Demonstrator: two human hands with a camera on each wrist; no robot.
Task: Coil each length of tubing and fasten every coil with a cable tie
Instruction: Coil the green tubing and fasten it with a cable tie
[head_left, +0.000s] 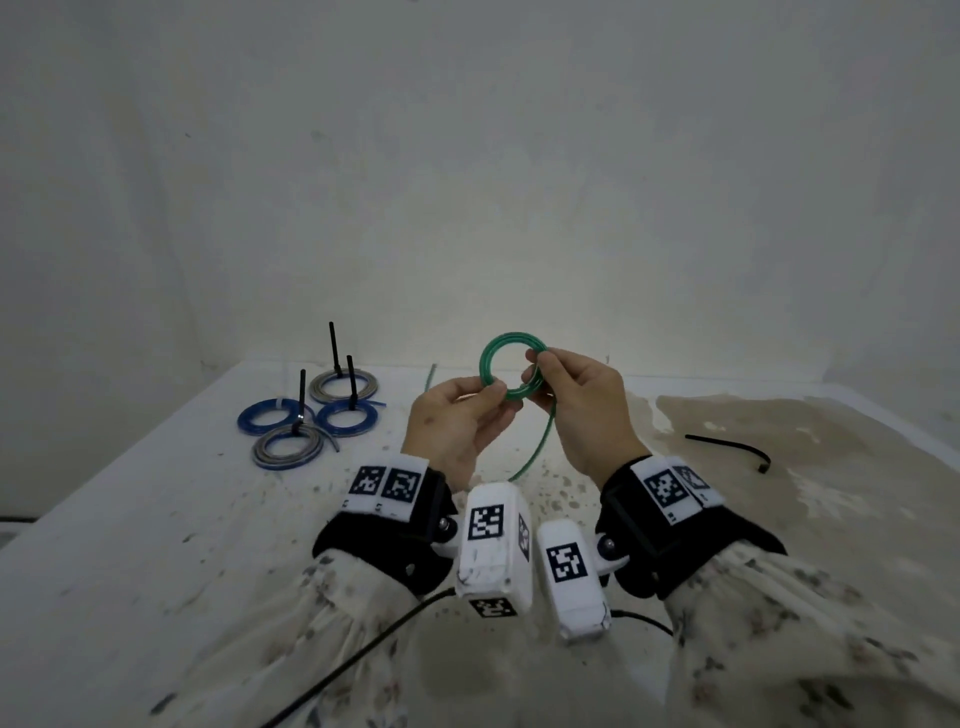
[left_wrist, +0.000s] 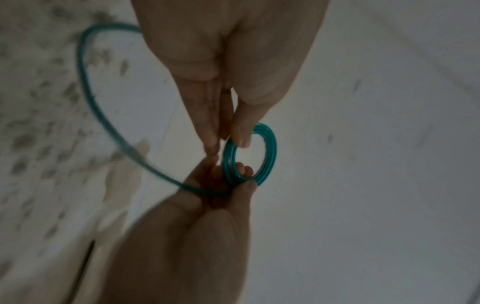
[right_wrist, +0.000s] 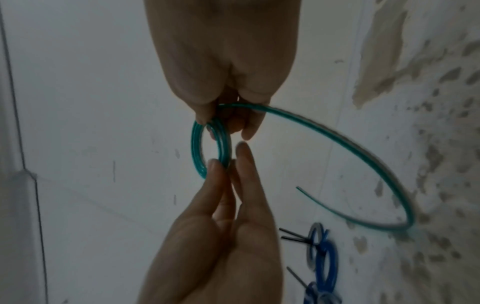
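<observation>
A green tubing coil (head_left: 511, 340) of several turns is held upright above the table. My left hand (head_left: 496, 396) pinches its lower left side between thumb and fingers. Across from it, my right hand (head_left: 537, 373) pinches the right side. The uncoiled tail (head_left: 540, 441) drops from the right hand, sweeps round in a wide arc (right_wrist: 337, 142) and ends at a free tip (head_left: 430, 375). The left wrist view shows the coil (left_wrist: 270, 152) edge-on between both hands, with the left hand (left_wrist: 240, 136) above it. The right wrist view has the right hand (right_wrist: 207, 120) above the coil (right_wrist: 197, 144).
Several tied coils, blue (head_left: 270, 418) and grey (head_left: 343, 387), lie at the back left of the white table (head_left: 156, 519), their black tie tails sticking up. A loose black cable tie (head_left: 727, 447) lies on the stained patch to the right. A wall stands close behind.
</observation>
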